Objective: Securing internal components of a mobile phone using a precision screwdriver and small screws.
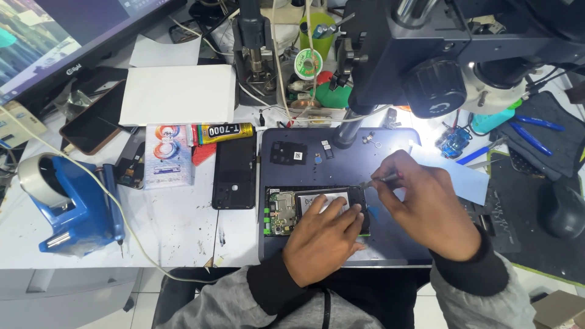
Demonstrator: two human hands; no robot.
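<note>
At the far left a blue tape dispenser [73, 207] sits on the white bench, with a dark phone [91, 125] lying face-up behind it. Next comes a yellow-and-black glue tube [222, 131] and, below it, a black back cover [234, 170] resting just beside the dark work mat [396, 244].

On that mat lies the opened phone [286, 210], its circuit board and green tabs exposed at the left end. The left hand [323, 237] lies flat across its middle, fingers spread and pressing down on the battery area, gripping nothing. The right hand [429, 204] is pinched narrow around a thin metal tool [381, 178] (tweezers, probably, though the tip is too small to be sure) whose point meets the phone's upper right edge. A microscope [451, 55] hangs above.

The risk from here, as I judge it: a slip of the metal point could scratch the board or pierce the battery, and the left hand's pressure could shift the phone on the mat. Tiny loose parts [370, 141] near the mat's top edge could be knocked off.

The left hand hides most of the phone's centre, and where the tool's point actually lands is hard to make out
</note>
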